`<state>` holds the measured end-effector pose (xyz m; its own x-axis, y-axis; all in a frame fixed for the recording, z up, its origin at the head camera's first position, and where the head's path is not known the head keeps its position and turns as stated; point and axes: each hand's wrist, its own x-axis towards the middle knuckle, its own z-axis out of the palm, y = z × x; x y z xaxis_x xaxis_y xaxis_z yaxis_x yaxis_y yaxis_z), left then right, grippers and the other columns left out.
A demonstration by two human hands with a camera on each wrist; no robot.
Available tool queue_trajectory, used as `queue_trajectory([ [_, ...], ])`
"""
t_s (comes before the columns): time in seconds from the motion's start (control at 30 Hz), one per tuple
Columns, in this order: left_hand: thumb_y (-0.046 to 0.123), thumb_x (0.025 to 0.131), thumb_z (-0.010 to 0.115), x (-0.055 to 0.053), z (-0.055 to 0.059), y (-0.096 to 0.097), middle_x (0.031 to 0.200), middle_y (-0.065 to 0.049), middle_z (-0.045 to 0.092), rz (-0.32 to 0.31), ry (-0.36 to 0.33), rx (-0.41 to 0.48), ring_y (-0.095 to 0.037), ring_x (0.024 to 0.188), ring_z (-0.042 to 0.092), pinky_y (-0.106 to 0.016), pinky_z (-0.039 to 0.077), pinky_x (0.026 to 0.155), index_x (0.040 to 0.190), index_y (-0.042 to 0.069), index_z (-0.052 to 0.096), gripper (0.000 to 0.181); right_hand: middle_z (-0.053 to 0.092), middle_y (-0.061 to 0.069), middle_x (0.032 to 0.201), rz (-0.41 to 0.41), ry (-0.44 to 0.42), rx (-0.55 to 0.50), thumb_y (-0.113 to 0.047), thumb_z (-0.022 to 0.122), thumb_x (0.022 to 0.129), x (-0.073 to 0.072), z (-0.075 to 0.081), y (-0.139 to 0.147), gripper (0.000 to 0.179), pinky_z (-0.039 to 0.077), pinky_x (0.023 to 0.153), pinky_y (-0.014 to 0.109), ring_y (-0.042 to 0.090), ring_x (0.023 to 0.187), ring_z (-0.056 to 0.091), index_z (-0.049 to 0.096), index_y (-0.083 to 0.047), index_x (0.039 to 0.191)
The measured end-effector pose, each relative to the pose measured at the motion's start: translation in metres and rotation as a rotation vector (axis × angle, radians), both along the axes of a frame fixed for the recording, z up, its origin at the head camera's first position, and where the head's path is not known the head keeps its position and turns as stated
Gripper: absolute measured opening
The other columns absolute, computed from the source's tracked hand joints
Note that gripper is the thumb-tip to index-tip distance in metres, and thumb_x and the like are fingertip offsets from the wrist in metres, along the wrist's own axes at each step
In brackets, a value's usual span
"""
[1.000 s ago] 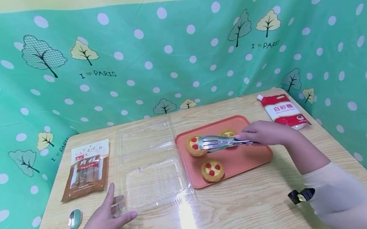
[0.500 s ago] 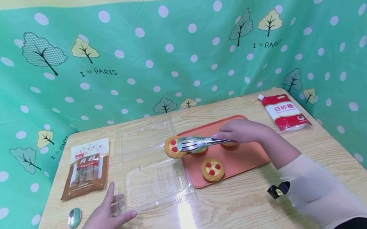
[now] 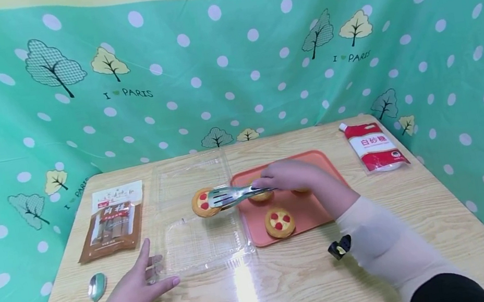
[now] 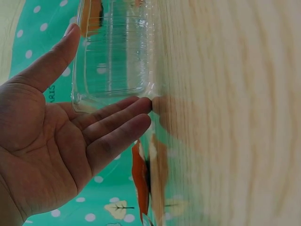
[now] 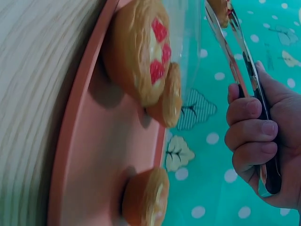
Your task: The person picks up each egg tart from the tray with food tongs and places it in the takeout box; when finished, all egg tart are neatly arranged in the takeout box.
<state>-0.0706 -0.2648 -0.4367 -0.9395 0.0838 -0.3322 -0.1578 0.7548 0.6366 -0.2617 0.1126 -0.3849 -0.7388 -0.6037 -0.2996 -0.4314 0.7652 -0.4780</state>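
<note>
My right hand [image 3: 291, 177] grips metal food tongs [image 3: 234, 194], its fingers curled round the dark handles in the right wrist view. Between the tongs' tips is an egg tart [image 3: 203, 203] with red topping, held above the clear plastic clamshell box [image 3: 203, 239]. That box lies opened flat, left of a pink tray [image 3: 308, 211]. On the tray sits another red-topped tart [image 3: 280, 223]; two more are partly hidden by the tongs and my right hand. My left hand [image 3: 133, 289] is spread with straight fingers, fingertips right at the box's near left corner [image 4: 146, 92].
A brown and white pouch of cinnamon sticks [image 3: 113, 221] lies at the left. In front of it a spoon [image 3: 96, 288] is partly covered by my left forearm. A red and white sugar bag [image 3: 374, 146] is at the back right. A patterned curtain [image 3: 229, 68] encloses the table.
My right hand has moved left with the tongs, carrying the tart from the tray to above the clear box. The left hand has stayed in place.
</note>
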Motion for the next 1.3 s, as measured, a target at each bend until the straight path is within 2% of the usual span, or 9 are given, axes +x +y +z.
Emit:
queue_trajectory([
  [0.13,0.061,0.081,0.071,0.0,0.0,0.0,0.15,-0.027,0.04,0.001,-0.01,-0.01,-0.048,0.133,0.043,-0.065,0.036,0.104,0.157,0.009,-0.012,0.124,0.051,-0.003,0.067,0.037,-0.011,0.018,-0.06,0.048,0.097,-0.001,-0.002,-0.016,0.054,0.042,0.063,0.032,0.017,0.062,0.05,0.071,-0.012,0.088],
  [0.3,0.062,0.08,0.07,-0.001,0.0,0.0,0.15,-0.026,0.041,-0.002,-0.014,-0.02,-0.049,0.134,0.042,-0.066,0.036,0.104,0.157,0.011,-0.012,0.124,0.045,-0.004,0.058,0.08,0.009,0.054,-0.058,0.046,0.098,-0.001,-0.005,-0.036,0.053,0.04,0.06,0.03,0.015,0.055,0.045,0.062,-0.015,0.072],
  [0.37,0.061,0.081,0.07,-0.001,0.0,0.0,0.15,-0.025,0.042,-0.005,-0.009,-0.015,-0.048,0.134,0.043,-0.065,0.036,0.104,0.157,0.011,-0.012,0.123,0.044,-0.004,0.057,0.093,0.028,0.087,-0.059,0.045,0.098,-0.001,-0.007,-0.043,0.054,0.04,0.06,0.03,0.015,0.054,0.045,0.059,-0.015,0.07],
  [0.57,0.06,0.081,0.07,0.0,-0.001,-0.002,0.149,-0.025,0.043,-0.01,0.01,-0.01,-0.047,0.133,0.044,-0.065,0.037,0.104,0.157,0.011,-0.012,0.122,0.048,-0.004,0.06,0.093,0.053,0.149,-0.062,0.041,0.098,0.002,-0.005,-0.066,0.061,0.043,0.065,0.032,0.017,0.058,0.05,0.066,-0.007,0.085],
  [0.83,0.062,0.081,0.07,0.001,-0.001,-0.002,0.149,-0.027,0.042,-0.005,0.012,-0.03,-0.051,0.133,0.042,-0.065,0.037,0.102,0.157,0.012,-0.012,0.122,0.062,-0.003,0.072,0.066,0.117,0.257,-0.066,0.042,0.096,0.014,-0.009,-0.092,0.055,0.049,0.067,0.033,0.017,0.063,0.059,0.066,-0.018,0.085],
  [1.0,0.063,0.08,0.07,0.001,-0.001,-0.001,0.148,-0.03,0.041,-0.008,0.025,-0.051,-0.056,0.133,0.037,-0.067,0.037,0.102,0.157,0.012,-0.012,0.123,0.064,-0.005,0.08,0.049,0.16,0.319,-0.069,0.039,0.095,0.025,-0.009,-0.103,0.056,0.051,0.074,0.036,0.015,0.074,0.061,0.068,-0.02,0.093],
  [1.07,0.062,0.08,0.07,0.0,-0.002,-0.001,0.148,-0.03,0.041,-0.008,0.022,-0.047,-0.056,0.133,0.037,-0.067,0.037,0.102,0.157,0.013,-0.013,0.123,0.064,-0.004,0.08,0.038,0.167,0.323,-0.068,0.039,0.095,0.029,-0.006,-0.104,0.057,0.051,0.072,0.036,0.016,0.073,0.06,0.068,-0.02,0.095],
  [1.3,0.064,0.08,0.068,-0.001,-0.002,-0.001,0.149,-0.028,0.041,-0.014,0.024,-0.051,-0.056,0.132,0.038,-0.068,0.035,0.102,0.157,0.012,-0.013,0.123,0.061,-0.006,0.081,0.052,0.233,0.314,-0.065,0.058,0.088,0.037,0.011,-0.091,0.047,0.05,0.07,0.033,0.015,0.073,0.058,0.062,-0.019,0.097],
])
